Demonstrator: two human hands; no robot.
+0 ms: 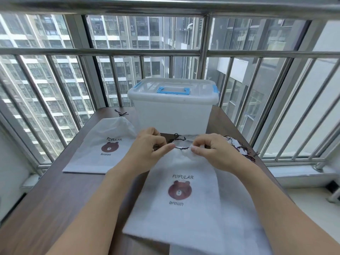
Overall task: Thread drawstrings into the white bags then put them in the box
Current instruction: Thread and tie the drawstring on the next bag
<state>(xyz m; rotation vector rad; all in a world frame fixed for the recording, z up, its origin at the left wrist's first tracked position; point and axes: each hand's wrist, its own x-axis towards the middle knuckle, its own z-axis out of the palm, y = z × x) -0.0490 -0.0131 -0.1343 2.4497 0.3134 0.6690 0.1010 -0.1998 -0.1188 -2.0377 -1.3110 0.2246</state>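
Both hands work at the mouth of the near white bag, which lies flat at the near right part of the counter, bear print up, its bottom hanging past the near edge. Flat and close probably so the top hem stays reachable and does not slide.

Left hand: fingers curled, thumb and forefinger pinching the dark drawstring at the hem. Right hand: fingers curled too, pinching the gathered hem and cord from the other side. A short run of cord shows between the two pinches (likely being fed along the channel, one hand bunching fabric, the other drawing cord).

Second white bag lies toward the left edge, mouth gathered, knotted cord at its top; judged already threaded, set aside.

Loose spare drawstrings lie just beyond the right hand, near the right edge, within reach.

Box stands at the far edge, lid on; no bag visibly inside.
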